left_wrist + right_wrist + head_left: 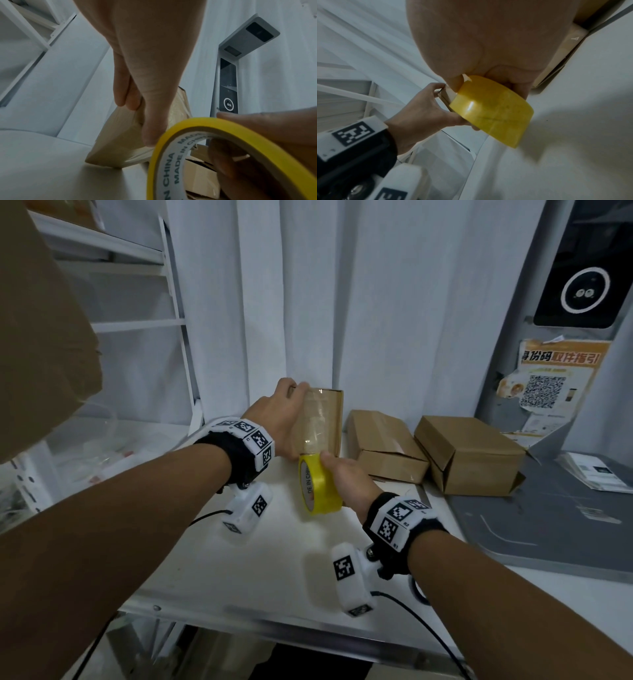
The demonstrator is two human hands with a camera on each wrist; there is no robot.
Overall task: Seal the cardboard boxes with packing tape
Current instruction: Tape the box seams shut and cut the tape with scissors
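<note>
You are laying tape down the standing box [322, 419] on the table [274, 559]. Your left hand [277, 419] grips the box's side. Your right hand [349, 477] grips the yellow tape roll [318, 487] at the box's bottom. Next, I think, you tear the tape off.

Matt cardboard box [323, 419] under glossy clear tape; shiny yellow roll [318, 487].
</note>
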